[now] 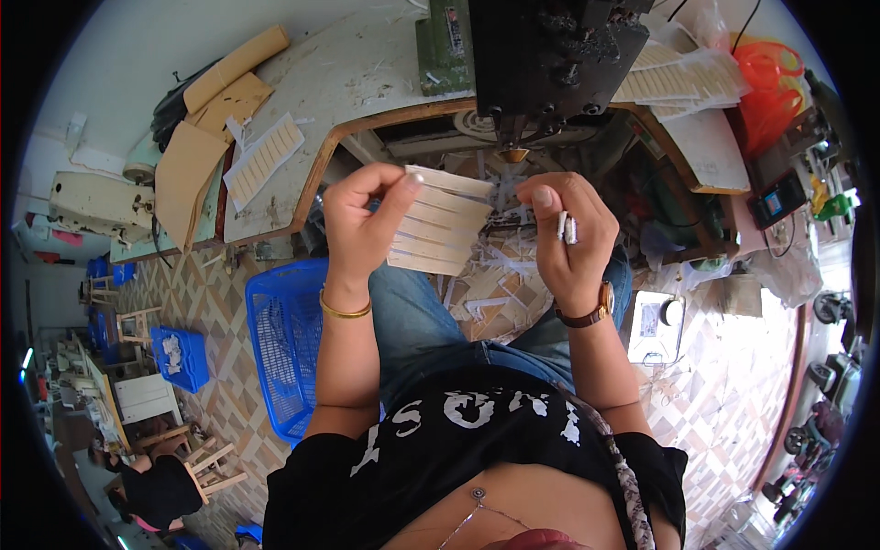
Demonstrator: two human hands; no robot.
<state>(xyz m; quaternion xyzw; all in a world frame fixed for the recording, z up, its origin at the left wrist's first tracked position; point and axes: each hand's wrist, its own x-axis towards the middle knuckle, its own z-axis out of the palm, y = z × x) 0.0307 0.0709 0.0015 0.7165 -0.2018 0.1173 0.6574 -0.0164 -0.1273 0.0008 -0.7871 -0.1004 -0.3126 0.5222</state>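
Note:
My left hand (359, 220) pinches the upper left corner of a slotted cream sheet (438, 225) between thumb and fingers. The sheet is a small panel with several parallel slits running across it, tilted in front of the machine. To its right, apart from it, my right hand (579, 243) is curled closed. Small white pieces (566, 227), perhaps folded paper scraps, stick out between its fingers. Just beyond both hands hangs a black machine head (559, 73) with a small brass-coloured tip (515, 156) at its lower end.
A worktop (367, 78) with a wooden edge curves around the machine. Slotted sheets (678, 78) are piled at the right, another sheet (264, 163) and brown card (190, 170) at the left. A blue basket (275, 353) stands by my left leg. Paper scraps litter the floor.

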